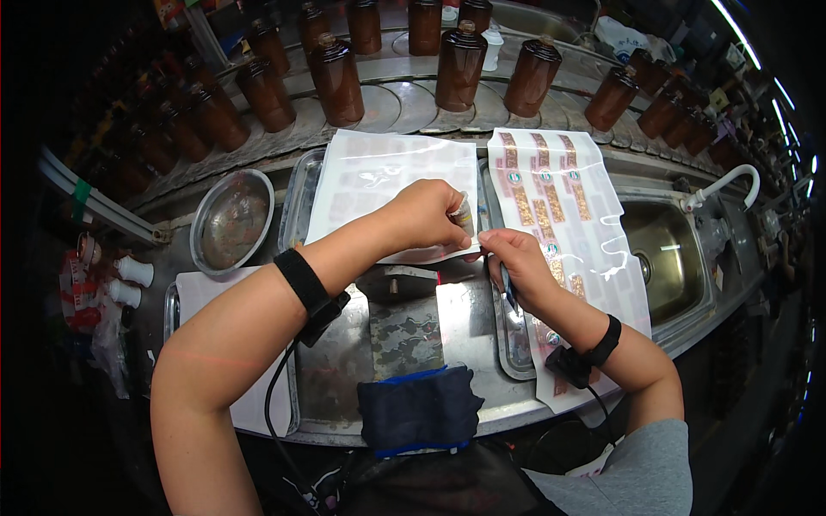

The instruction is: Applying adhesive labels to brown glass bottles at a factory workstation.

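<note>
My left hand (430,217) is closed over the right side of a stack of white, glossy sheets (379,163) with faint pale blocks. Between its thumb and fingers shows a small, pale, partly clear printed piece (463,208), perhaps a decal. Close beside it, my right hand (523,262) pinches at the lower right corner of the sheets; what lies between its fingertips is too small to make out. A thin grey-blue tool (507,282) rests under the right hand's fingers, most of it hidden. Right of that lie long sheets (594,241) printed with gold and red strips.
Brown glossy bottles (460,69) stand on a curved metal conveyor (396,107) across the back. A metal bowl (232,219) sits at left, above a covered tray (237,404). At right are a sink (662,258) and white faucet (731,176). A dark blue cloth pad (420,408) lies at the near edge.
</note>
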Available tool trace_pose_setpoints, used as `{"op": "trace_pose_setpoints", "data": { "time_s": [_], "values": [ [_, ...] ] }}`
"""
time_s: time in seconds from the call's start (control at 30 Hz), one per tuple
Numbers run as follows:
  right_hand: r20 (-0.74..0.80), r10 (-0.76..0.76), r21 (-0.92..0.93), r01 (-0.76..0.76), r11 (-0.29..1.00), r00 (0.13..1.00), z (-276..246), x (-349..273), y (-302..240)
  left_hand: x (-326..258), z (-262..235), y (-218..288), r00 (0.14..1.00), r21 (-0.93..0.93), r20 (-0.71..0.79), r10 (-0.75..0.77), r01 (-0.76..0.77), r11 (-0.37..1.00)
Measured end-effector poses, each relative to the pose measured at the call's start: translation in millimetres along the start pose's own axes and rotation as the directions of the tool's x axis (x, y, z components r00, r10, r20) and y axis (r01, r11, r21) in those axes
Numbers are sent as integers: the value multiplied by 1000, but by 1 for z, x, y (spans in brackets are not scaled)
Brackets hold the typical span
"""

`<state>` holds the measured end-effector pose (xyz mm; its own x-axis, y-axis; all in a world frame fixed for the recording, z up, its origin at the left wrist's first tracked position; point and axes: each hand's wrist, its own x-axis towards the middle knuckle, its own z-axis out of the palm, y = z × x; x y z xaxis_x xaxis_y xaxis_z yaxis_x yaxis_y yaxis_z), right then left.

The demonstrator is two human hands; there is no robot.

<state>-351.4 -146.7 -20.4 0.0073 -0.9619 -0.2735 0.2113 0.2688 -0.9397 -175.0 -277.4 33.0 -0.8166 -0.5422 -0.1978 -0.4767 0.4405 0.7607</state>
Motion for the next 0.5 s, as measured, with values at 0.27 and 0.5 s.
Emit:
{"op": "trace_pose_setpoints", "data": {
  "time_s": [0.27, 0.5],
  "values": [
    [-13, -44, -19, 44, 999, 999, 2, 2, 6, -1, 1, -1, 1000, -4, -16, -8, 8, 1000],
    [-51, -112, -131, 104, 986, 992, 1, 7, 11, 2, 4, 1, 999, 36, -37, -19, 20, 999]
  ]
}}
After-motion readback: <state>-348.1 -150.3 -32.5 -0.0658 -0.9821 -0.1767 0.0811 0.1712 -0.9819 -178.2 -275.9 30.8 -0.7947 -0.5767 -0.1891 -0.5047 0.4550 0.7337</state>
